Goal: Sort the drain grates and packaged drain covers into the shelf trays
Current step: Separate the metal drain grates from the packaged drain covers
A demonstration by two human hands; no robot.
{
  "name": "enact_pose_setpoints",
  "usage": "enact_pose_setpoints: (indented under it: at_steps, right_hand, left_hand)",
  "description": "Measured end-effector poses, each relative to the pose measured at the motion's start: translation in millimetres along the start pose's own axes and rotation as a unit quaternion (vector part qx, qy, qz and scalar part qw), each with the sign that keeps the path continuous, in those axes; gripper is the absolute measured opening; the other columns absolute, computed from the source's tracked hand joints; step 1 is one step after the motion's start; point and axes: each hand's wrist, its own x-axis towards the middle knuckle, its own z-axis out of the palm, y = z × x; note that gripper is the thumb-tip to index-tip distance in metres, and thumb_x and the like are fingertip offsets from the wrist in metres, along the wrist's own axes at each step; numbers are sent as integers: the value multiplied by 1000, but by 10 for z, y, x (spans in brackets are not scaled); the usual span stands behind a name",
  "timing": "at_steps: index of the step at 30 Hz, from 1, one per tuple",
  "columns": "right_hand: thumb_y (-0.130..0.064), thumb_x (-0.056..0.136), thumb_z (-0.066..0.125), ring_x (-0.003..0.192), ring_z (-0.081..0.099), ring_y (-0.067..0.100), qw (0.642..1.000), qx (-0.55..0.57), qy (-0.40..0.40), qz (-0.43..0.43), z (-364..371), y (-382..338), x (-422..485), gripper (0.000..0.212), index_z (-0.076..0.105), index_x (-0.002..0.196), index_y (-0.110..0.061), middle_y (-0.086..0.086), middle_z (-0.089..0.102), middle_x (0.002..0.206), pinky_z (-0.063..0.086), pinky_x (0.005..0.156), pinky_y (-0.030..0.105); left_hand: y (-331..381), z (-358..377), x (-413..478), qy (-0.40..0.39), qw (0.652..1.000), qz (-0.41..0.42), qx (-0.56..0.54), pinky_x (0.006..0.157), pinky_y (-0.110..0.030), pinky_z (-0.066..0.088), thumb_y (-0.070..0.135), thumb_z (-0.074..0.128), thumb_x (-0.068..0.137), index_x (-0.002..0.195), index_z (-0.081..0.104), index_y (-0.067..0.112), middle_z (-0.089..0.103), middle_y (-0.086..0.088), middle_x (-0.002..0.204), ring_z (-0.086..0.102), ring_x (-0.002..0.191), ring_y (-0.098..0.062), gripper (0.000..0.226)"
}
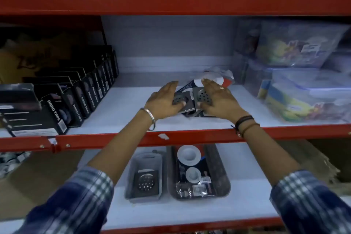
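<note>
A small pile of square metal drain grates and packaged drain covers [212,78] lies on the middle shelf. My left hand [163,100] grips one grate [183,100] at its left edge. My right hand [216,100] holds another grate [203,96] with round holes. On the shelf below, a grey tray [131,176] holds one grate [146,181], and beside it a dark tray [224,180] holds a packaged drain cover [191,169].
A row of black nano tape boxes [76,99] fills the left of the middle shelf. Clear plastic containers [303,93] stack on the right. The red shelf rail [190,135] crosses in front of my wrists. A cardboard box [322,163] sits at lower right.
</note>
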Motion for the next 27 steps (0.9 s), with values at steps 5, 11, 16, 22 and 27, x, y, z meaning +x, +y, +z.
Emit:
enact_pose_setpoints:
  at_steps: [5, 11, 16, 22, 27]
  right_hand:
    - [-57, 72, 67, 147, -6, 19, 977, -40, -209, 28, 13, 419, 239, 108, 2, 150, -21, 0, -5, 161, 0, 119, 40]
    - [-57, 59, 76, 138, 21, 29, 986, 24, -168, 5, 113, 618, 302, 110, 19, 146, -23, -1, 23, 150, 20, 115, 42]
    - [-59, 50, 79, 135, 23, 28, 982, 65, -175, 29, 101, 562, 359, 120, 19, 147, -21, -2, 30, 134, 29, 111, 45]
    - [-60, 47, 78, 115, 32, 18, 979, 123, -162, -10, 100, 171, 478, 99, 39, 133, -30, -6, 34, 114, 36, 102, 38]
    - [-50, 55, 82, 103, 40, 14, 971, 117, -192, -77, 269, -366, 661, 72, 51, 116, -25, -1, 42, 109, 37, 87, 25]
  left_hand:
    - [-144, 93, 323, -231, 971, -37, 48, 115, -43, 28, 48, 70, 72, 149, 13, 24, 20, -4, 157, 24, 142, -23, 98]
    - [-297, 204, 334, -166, 985, -31, 25, 102, -37, 41, 55, 75, 63, 139, 32, 25, 44, -1, 135, 46, 122, -22, 92]
    - [-500, -19, 261, -172, 984, -19, 51, 109, -37, 32, 55, 78, 61, 146, 19, 23, 35, -2, 150, 39, 132, -23, 108]
    - [-936, -290, 69, -255, 963, -85, 0, 107, -32, 35, 41, 83, 64, 147, 13, 26, 38, -2, 146, 42, 128, -19, 110]
    - [-1132, -278, -38, -269, 955, -102, -70, 107, -26, 29, 42, 82, 64, 147, 16, 24, 28, 2, 153, 34, 136, -16, 108]
